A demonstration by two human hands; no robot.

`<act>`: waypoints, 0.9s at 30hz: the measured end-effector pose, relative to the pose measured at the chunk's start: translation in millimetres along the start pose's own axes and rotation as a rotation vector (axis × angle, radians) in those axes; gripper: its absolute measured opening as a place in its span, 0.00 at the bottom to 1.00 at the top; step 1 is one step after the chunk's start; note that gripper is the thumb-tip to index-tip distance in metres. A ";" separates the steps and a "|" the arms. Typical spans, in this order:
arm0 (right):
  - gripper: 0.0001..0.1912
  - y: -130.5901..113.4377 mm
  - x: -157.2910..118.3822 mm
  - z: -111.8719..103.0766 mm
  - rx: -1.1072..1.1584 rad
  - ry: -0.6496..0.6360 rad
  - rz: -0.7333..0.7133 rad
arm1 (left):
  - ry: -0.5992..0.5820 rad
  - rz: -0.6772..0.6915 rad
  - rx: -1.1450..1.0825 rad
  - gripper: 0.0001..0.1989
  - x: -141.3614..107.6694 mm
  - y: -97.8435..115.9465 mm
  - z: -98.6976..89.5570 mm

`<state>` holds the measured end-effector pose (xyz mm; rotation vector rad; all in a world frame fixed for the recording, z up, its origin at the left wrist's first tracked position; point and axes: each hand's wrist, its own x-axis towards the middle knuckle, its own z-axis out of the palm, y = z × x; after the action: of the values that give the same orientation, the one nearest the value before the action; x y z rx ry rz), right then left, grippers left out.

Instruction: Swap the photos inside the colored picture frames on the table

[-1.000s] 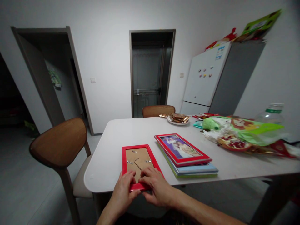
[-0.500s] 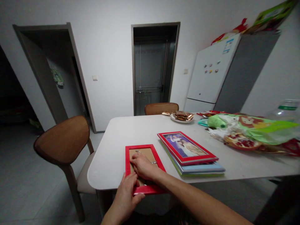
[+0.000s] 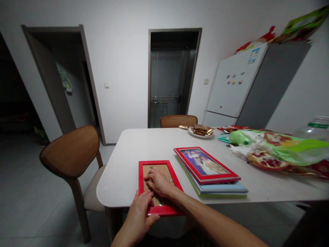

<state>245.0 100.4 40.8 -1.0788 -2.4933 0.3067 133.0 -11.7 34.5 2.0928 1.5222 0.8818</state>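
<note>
A red picture frame (image 3: 168,210) lies back side up near the table's front edge, its brown backing board (image 3: 160,171) and small metal clips showing. My left hand (image 3: 141,209) grips the frame's lower left side, thumb on the near edge and fingers over the backing. On the left part of the backing rest the bent fingers of my right hand (image 3: 158,181), close to a clip; whether they pinch anything is hidden. To the right, another red frame (image 3: 205,164) with a picture tops a stack with a blue and green item (image 3: 223,189).
A plate of wrapped snacks (image 3: 201,131) stands at the table's back. Green and white bags (image 3: 295,144), an opened pomegranate (image 3: 267,161) and a clear bottle (image 3: 315,128) are at the right. One wooden chair (image 3: 73,151) stands left, another (image 3: 178,120) behind the table.
The view has shifted slightly, so the scene sits a little lower and further right. My right fingers have moved slightly over the backing; a metal clip near the frame's bottom shows more clearly.
</note>
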 end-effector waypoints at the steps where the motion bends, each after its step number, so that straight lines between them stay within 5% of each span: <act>1: 0.11 -1.0 -0.7 -0.4 -0.004 -0.007 0.001 | 0.002 -0.002 -0.002 0.24 -0.4 1.0 -0.1; 8: 0.10 1.0 -1.2 -1.6 -0.002 0.006 -0.013 | -0.008 -0.011 0.005 0.26 -3.2 3.7 -0.1; 14: 0.11 30.8 26.6 -3.6 -0.053 0.128 0.339 | -0.012 0.005 -0.004 0.27 -4.9 0.1 2.3; 27: 0.11 45.6 44.9 -0.7 -0.048 0.145 0.493 | -0.022 -0.006 0.054 0.25 -7.0 4.7 1.0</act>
<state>246.9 164.3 37.7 -1.6670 -2.0904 0.2938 135.5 -19.8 35.1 2.1268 1.5570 0.8220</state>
